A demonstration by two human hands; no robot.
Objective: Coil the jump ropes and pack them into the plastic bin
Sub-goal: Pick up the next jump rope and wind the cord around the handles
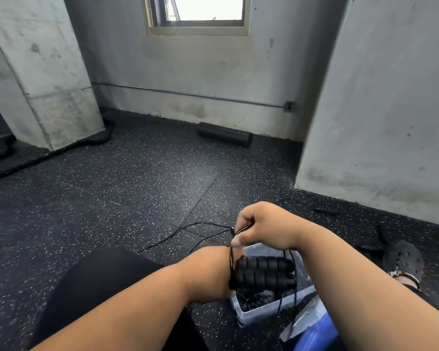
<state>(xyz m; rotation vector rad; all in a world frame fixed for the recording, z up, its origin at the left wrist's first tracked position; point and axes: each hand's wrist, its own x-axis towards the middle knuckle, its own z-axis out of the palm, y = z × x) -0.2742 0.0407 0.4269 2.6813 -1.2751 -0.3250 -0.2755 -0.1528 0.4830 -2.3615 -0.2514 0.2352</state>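
Observation:
My left hand point(211, 272) grips two black ribbed jump rope handles point(264, 273) side by side, with thin black cord looped round the hand. Just above it, my right hand point(261, 229) pinches the cord point(188, 228), whose loose strands trail left across the floor. Under the handles stands a clear plastic bin point(269, 312) holding dark coiled rope; my hands hide most of its inside.
Speckled black rubber floor all around. A black foam roller point(224, 134) lies by the far wall. My black-clad leg point(91, 282) is at lower left, my shoe point(403, 259) at right. Blue object point(314, 335) and plastic wrap beside the bin. Concrete pillars stand left and right.

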